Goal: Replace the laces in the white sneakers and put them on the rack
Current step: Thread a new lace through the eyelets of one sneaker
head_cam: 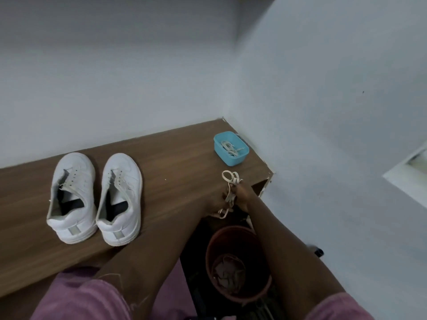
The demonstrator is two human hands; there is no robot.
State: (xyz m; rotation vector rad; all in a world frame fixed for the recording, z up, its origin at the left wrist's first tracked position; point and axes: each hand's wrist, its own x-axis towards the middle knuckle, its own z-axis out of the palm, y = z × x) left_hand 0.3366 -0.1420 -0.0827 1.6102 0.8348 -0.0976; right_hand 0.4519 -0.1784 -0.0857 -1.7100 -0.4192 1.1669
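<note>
A person's right hand and left hand meet at the right end of a brown wood-grain table. The fingers of both are closed round a looped bundle of off-white shoelaces, held just above the table's edge. A round reddish-brown plastic bucket stands on the floor directly below.

The pair of white leather sneakers sits side by side well to the left, heels toward the camera and eyelets bare. More pale laces lie coiled in a small light-blue plastic tub near the table's far corner.

The work appears to be between stripping and re-lacing. Whether the held bundle is old or new cannot be told. Next, a lace end has to be freed and threaded through the lowest eyelets. No rack is in view.
</note>
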